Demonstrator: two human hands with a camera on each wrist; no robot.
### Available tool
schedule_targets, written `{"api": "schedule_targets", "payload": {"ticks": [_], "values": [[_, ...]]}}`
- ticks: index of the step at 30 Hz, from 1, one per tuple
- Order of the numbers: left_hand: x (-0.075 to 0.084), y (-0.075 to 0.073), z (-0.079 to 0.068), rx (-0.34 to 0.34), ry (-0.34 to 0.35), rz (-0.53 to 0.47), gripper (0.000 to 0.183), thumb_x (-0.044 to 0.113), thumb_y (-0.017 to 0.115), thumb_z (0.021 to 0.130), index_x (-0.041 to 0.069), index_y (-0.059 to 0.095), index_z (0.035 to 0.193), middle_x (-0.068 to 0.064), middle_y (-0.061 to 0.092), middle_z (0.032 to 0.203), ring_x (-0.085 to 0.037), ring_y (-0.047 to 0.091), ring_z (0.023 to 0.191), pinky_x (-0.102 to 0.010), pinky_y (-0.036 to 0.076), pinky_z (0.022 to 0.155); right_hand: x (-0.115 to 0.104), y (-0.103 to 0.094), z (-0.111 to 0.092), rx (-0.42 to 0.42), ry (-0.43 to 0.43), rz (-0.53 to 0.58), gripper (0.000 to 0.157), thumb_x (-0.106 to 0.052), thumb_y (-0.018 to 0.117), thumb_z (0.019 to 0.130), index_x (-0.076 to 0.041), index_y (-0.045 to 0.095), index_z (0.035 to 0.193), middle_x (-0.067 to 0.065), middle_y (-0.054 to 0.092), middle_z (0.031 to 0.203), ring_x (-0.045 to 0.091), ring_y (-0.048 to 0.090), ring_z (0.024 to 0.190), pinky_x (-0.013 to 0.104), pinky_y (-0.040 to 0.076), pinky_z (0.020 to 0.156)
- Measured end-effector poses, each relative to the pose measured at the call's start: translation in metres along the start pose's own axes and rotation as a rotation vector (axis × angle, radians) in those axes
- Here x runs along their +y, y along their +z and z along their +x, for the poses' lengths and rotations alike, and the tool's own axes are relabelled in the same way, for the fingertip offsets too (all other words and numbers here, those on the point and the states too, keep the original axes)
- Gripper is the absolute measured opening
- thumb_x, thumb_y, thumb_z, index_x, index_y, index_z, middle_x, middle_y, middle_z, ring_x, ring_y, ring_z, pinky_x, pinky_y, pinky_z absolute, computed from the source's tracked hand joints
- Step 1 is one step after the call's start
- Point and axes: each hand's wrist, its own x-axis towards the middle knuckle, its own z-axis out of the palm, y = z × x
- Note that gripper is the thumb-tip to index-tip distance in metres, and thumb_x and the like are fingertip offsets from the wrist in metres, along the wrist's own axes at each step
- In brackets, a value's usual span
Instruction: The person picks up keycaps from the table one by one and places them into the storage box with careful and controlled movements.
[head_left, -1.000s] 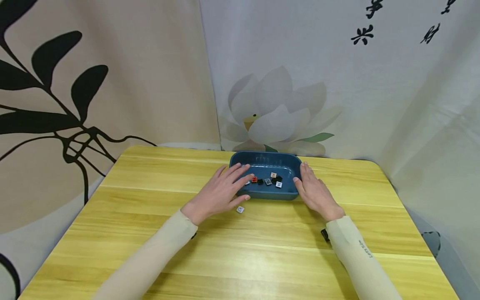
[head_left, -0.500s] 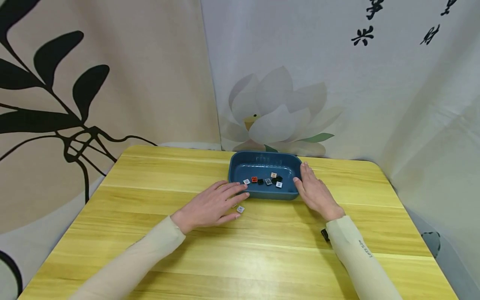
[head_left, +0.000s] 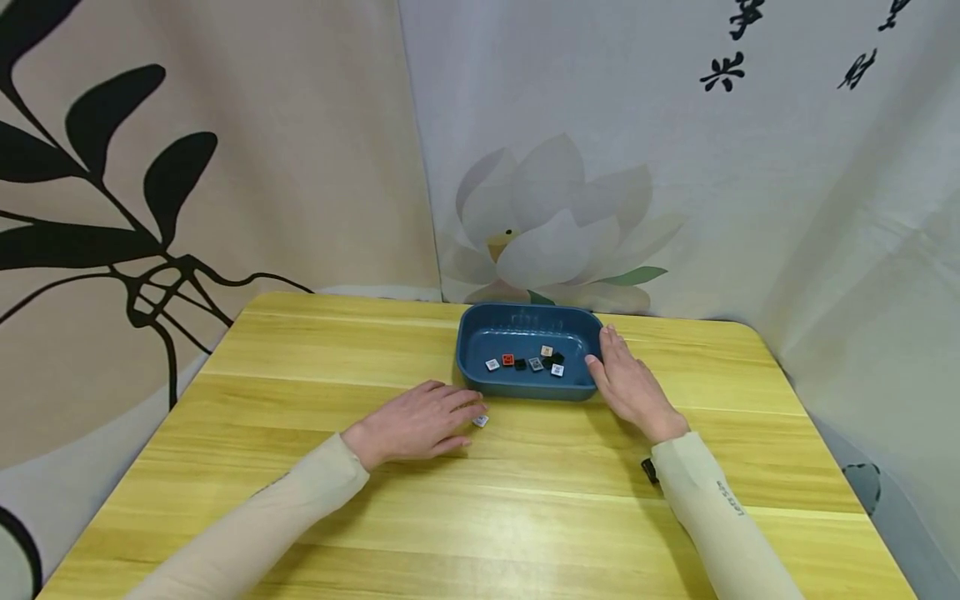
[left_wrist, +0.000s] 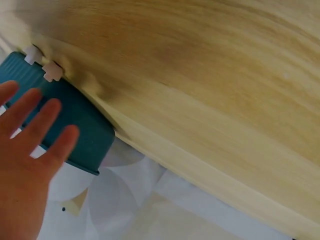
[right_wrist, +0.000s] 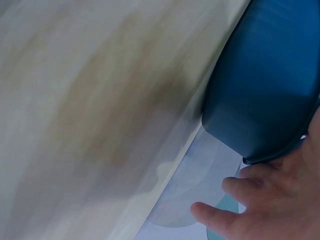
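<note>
A blue rectangular tray stands near the table's far edge, with several small square blocks in it: white, red, grey, beige and black. My left hand hovers low in front of its left end, fingers spread and slightly bent. Beneath the fingertips a small white block lies partly covered on the table. In the left wrist view a notched grey-white piece and a pinkish one lie beside the tray. My right hand rests at the tray's right end, fingers straight along it, thumb over the rim.
A light wooden table carries everything. Behind it hangs a pale curtain printed with dark leaves, a white lotus and black characters, right at the table's far edge.
My left hand has drawn back from over the tray to the table in front, over the loose blocks, and come down. The white block inside the tray is uncovered. The right hand keeps still.
</note>
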Motion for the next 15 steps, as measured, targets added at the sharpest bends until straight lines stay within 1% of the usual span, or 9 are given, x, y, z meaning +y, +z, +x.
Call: {"api": "schedule_targets", "payload": {"ticks": [4, 6, 8, 10, 12, 13, 15], "values": [[0.0011, 0.0029, -0.0005, -0.075, -0.062, -0.064, 0.061, 0.052, 0.049, 0.107, 0.014, 0.050, 0.154, -0.006, 0.050, 0.156, -0.026, 0.051, 0.139, -0.049, 0.044, 0.111, -0.0007, 0.0004, -0.0001, 0.004, 0.000, -0.002, 0.075, -0.047, 0.023, 0.113, 0.007, 0.007, 0.162, 0.025, 0.005, 0.171, 0.044, 0.013, 0.156, 0.064, 0.022, 0.119], [0.0018, 0.0043, -0.0006, -0.098, -0.083, -0.085, 0.062, 0.052, 0.050, 0.107, 0.013, 0.050, 0.154, -0.006, 0.051, 0.155, -0.027, 0.052, 0.138, -0.049, 0.044, 0.111, -0.0012, 0.0005, -0.0005, 0.006, -0.002, -0.003, 0.075, -0.047, 0.023, 0.113, 0.007, 0.007, 0.162, 0.025, 0.005, 0.171, 0.045, 0.013, 0.156, 0.064, 0.023, 0.119], [0.0023, 0.0055, -0.0010, -0.108, -0.090, -0.082, 0.058, 0.049, 0.052, 0.107, 0.013, 0.053, 0.153, -0.006, 0.054, 0.153, -0.027, 0.054, 0.136, -0.048, 0.046, 0.109, -0.0015, 0.0006, -0.0008, 0.007, -0.004, -0.003, 0.075, -0.047, 0.023, 0.113, 0.008, 0.008, 0.162, 0.025, 0.006, 0.171, 0.045, 0.013, 0.155, 0.064, 0.023, 0.119], [0.0023, 0.0069, -0.0019, -0.101, -0.079, -0.054, 0.051, 0.042, 0.056, 0.107, 0.013, 0.057, 0.149, -0.006, 0.057, 0.149, -0.025, 0.057, 0.132, -0.046, 0.048, 0.107, -0.0019, 0.0002, -0.0012, 0.007, -0.005, -0.004, 0.076, -0.048, 0.022, 0.113, 0.008, 0.008, 0.162, 0.025, 0.006, 0.171, 0.045, 0.014, 0.155, 0.064, 0.023, 0.119], [0.0018, 0.0074, -0.0032, -0.084, -0.056, -0.014, 0.041, 0.028, 0.061, 0.106, 0.014, 0.061, 0.144, -0.006, 0.059, 0.145, -0.024, 0.060, 0.128, -0.044, 0.050, 0.105, -0.0020, -0.0002, -0.0012, 0.002, -0.004, -0.006, 0.076, -0.049, 0.021, 0.113, 0.007, 0.007, 0.162, 0.025, 0.005, 0.171, 0.045, 0.013, 0.156, 0.065, 0.022, 0.119], [0.0016, 0.0072, -0.0042, -0.073, -0.045, 0.003, 0.037, 0.021, 0.064, 0.105, 0.014, 0.063, 0.141, -0.005, 0.061, 0.142, -0.024, 0.061, 0.126, -0.043, 0.051, 0.103, -0.0019, -0.0002, -0.0012, 0.000, -0.003, -0.007, 0.076, -0.049, 0.021, 0.113, 0.007, 0.007, 0.162, 0.025, 0.005, 0.171, 0.045, 0.012, 0.156, 0.065, 0.022, 0.119], [0.0007, 0.0070, -0.0060, -0.057, -0.024, 0.026, 0.036, 0.008, 0.068, 0.100, 0.014, 0.067, 0.135, -0.005, 0.064, 0.137, -0.022, 0.063, 0.121, -0.041, 0.053, 0.100, -0.0019, -0.0003, -0.0015, -0.003, 0.000, -0.009, 0.077, -0.050, 0.020, 0.113, 0.007, 0.006, 0.162, 0.025, 0.004, 0.171, 0.044, 0.012, 0.156, 0.065, 0.022, 0.119]]}}
